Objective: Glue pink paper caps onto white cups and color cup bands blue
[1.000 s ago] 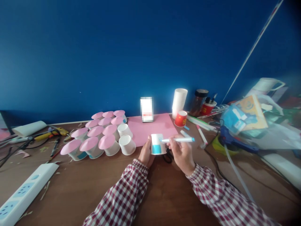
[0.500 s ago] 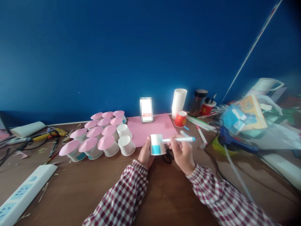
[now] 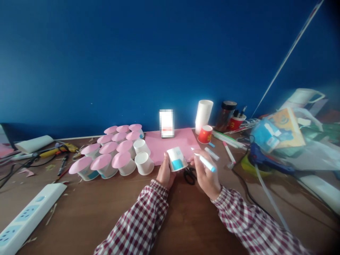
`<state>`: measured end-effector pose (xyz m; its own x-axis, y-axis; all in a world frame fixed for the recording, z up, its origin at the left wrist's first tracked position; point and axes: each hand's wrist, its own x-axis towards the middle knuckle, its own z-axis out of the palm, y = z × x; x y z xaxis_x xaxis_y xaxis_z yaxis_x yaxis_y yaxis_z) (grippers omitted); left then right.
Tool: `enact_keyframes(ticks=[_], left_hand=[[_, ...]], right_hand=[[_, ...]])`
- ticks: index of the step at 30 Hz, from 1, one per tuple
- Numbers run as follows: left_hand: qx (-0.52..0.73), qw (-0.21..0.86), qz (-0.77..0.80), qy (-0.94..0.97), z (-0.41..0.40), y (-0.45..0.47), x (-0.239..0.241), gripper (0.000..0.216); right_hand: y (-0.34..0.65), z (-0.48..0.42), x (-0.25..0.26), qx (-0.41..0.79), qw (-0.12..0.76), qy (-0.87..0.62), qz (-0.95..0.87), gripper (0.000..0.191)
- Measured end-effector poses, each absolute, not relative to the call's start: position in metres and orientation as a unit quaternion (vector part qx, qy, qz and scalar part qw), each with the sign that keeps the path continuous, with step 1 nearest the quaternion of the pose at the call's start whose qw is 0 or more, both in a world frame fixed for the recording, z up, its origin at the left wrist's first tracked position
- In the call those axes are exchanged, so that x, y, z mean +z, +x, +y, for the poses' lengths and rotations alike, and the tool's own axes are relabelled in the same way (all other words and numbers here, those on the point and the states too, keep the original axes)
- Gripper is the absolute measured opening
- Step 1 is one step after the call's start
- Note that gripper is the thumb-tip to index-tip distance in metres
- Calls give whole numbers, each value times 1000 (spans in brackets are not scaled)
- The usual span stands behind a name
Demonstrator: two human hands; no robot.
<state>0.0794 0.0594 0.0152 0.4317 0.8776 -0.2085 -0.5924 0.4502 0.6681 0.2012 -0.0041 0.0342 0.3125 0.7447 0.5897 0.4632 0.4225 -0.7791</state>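
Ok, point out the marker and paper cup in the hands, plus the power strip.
Felt-tip marker (image 3: pixel 207 163), head view: white barrel.
Paper cup (image 3: pixel 177 159), head view: side wall.
Power strip (image 3: pixel 32 214), head view: top face.

held cup (image 3: pixel 176 159): white, blue block, perhaps bluish marks | marker (image 3: pixel 207 163): white-blue

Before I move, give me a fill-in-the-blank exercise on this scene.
The left hand holds a mainly ____ paper cup.
The right hand grips a white marker whose back end is ____.
The black scissor handles show ____ the two hands.
The wide tops on the cups at left are ____.

Missing words: white, blue, between, pink.
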Motion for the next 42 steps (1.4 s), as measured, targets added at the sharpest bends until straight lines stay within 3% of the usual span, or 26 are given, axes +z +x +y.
enact_keyframes(ticks=[9,17,22,31,42], left_hand=[[529,763,280,242,60,81,13,54],[530,790,199,235,57,81,21,29],[517,785,207,273,58,81,15,35],[513,668,313,439,60,80,-4,47],[492,536,360,584,59,77,0,46]], right_hand=[[196,-3,32,109,557,-535,-625,21],[197,-1,29,105,555,-544,-620,25],[202,2,28,104,563,-540,-617,27],[206,-4,42,33,594,-525,-609,25],[200,-7,42,32,563,-518,-644,17]])
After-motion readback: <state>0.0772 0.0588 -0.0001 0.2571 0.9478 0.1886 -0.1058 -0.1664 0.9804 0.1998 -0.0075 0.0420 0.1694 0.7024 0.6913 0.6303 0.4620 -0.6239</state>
